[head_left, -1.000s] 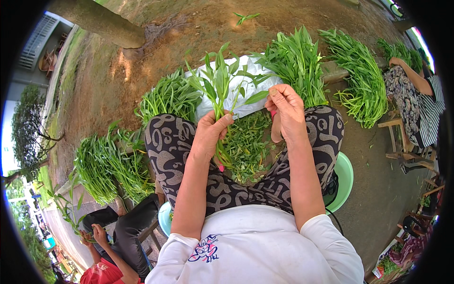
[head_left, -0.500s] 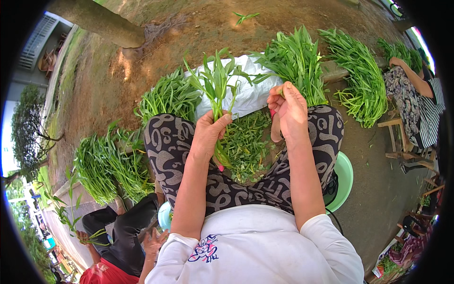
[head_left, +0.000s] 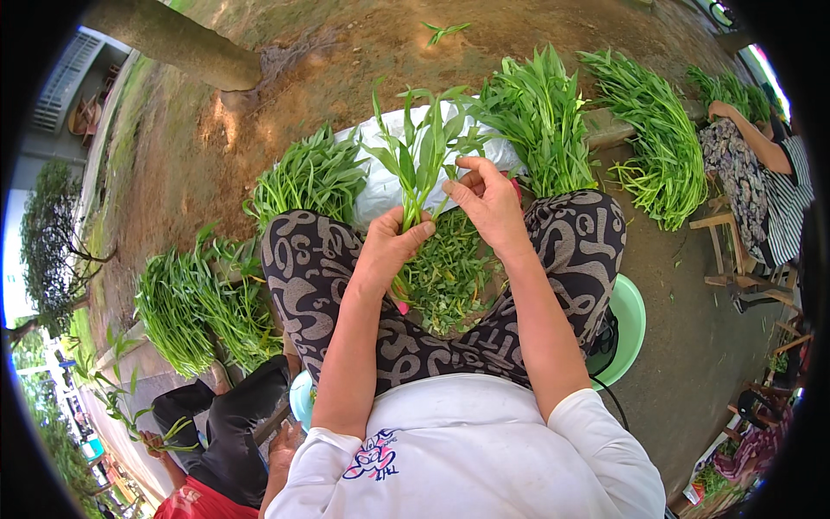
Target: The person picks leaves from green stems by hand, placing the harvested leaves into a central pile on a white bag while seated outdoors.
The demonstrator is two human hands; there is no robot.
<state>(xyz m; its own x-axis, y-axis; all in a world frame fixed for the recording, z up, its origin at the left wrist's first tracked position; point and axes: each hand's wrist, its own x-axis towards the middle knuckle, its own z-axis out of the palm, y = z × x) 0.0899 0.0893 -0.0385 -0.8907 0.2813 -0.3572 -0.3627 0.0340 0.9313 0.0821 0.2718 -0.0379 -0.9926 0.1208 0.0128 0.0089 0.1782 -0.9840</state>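
Observation:
My left hand (head_left: 391, 246) is closed around the lower stems of a small upright bunch of water spinach (head_left: 418, 160), its leaves fanning out above my fist. My right hand (head_left: 491, 203) has come up to the bunch's right side, thumb and forefinger pinched on a leaf there. Beneath both hands, between my knees, lies a heap of plucked green leaves (head_left: 450, 281). A white plastic sheet (head_left: 373, 197) is spread just beyond, partly hidden by the held bunch.
Bundles of water spinach lie at the sheet's left (head_left: 311, 173) and right (head_left: 545, 121), with more farther out on both sides. A green basin (head_left: 635, 329) stands by my right thigh. Another person (head_left: 233, 437) sits at lower left holding stems; one more (head_left: 752, 173) sits far right.
My right hand has moved left and slightly down, from apart to the bunch, where it pinches a leaf. The bunch in my left hand has shifted a little right.

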